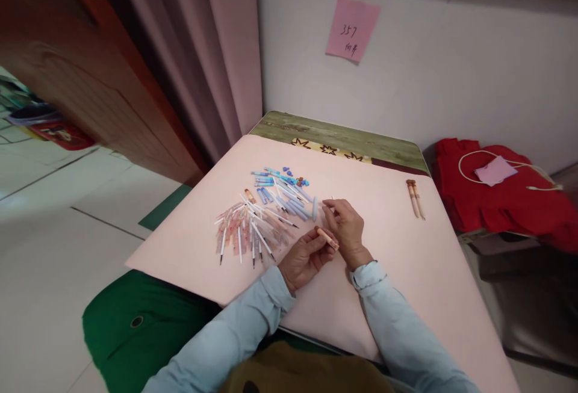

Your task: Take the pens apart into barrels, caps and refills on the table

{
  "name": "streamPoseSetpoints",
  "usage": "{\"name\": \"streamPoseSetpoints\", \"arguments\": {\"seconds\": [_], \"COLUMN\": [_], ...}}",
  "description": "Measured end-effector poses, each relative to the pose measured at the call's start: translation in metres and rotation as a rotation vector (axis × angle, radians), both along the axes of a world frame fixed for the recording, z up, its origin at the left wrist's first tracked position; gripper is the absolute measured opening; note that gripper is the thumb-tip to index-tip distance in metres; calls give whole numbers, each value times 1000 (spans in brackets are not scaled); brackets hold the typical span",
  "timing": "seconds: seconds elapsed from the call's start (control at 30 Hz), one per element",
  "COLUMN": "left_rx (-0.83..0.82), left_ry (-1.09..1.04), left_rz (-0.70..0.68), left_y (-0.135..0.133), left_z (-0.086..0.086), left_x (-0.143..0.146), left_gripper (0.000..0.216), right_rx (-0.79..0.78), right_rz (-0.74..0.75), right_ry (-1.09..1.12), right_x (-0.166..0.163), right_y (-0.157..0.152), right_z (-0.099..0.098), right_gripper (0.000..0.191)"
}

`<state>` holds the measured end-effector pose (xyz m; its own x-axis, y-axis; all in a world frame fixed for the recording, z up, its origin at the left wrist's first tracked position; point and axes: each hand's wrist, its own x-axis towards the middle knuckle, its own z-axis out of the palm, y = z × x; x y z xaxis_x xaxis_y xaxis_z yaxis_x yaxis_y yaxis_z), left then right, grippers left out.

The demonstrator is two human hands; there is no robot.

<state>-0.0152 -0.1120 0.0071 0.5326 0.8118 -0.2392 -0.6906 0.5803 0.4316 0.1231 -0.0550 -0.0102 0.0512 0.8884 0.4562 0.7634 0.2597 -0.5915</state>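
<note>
My left hand is closed around a short peach pen barrel with a printed pattern. Just above and to its right, my right hand is pinched. A tiny tip pokes out at its fingers, too small to name. Left of my hands lies a heap of white pen refills with dark tips, mixed with pinkish clear pieces. Behind that heap are blue pen barrels, pale blue tubes and small blue and brown caps.
Two pens with brown tops lie side by side on the right of the pink-covered table. A red cloth with a white cable and pink paper is beyond the right edge. A green stool cover is at lower left.
</note>
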Motion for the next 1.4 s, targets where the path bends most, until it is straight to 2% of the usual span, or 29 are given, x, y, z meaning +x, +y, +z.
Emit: {"name": "streamPoseSetpoints", "arguments": {"seconds": [0.13, 0.23, 0.5, 0.7, 0.8, 0.87, 0.93, 1.03, 1.1, 1.17, 1.3, 1.4], "left_rx": [64, 95, 91, 81, 65, 55, 65, 124, 159, 165, 111, 68], "left_ry": [-53, -93, -97, -90, -92, -100, -115, -155, -165, -160, -157, -148], "left_rz": [-83, -91, -78, -91, -83, -78, -77, -118, -161, -179, -136, -101], "left_y": [-3, -4, -4, -5, -5, -5, -6, -7, -8, -8, -7, -6], "left_z": [0, 1, -5, -1, 0, -1, -3, -7, -7, -7, -4, -2], "left_x": [-4, -7, -10, -12, -13, -13, -14, -16, -17, -18, -18, -18], "left_gripper": [29, 29, 24, 24, 21, 21, 24, 31, 35, 37, 34, 27], "right_rx": [-142, -224, -370, -361, -359, -319, -239, -130, -113, -128, -162, -175], "right_rz": [112, 176, 132, 55, -17, -14, 105, 389, 481, 444, 255, 248], "right_ry": [-207, -340, -466, -466, -441, -402, -360, -357, -406, -453, -450, -402], "right_x": [-12, -25, -48, -44, -47, -50, -54, -57, -58, -59, -60, -58], "right_y": [12, 18, 15, 6, 3, 2, 2, 5, 9, 11, 13, 14], "right_z": [11, 19, 22, 19, 19, 20, 20, 18, 17, 16, 14, 11], "right_gripper": [24, 27, 42, 31, 29, 29, 26, 23, 23, 24, 28, 27]}}
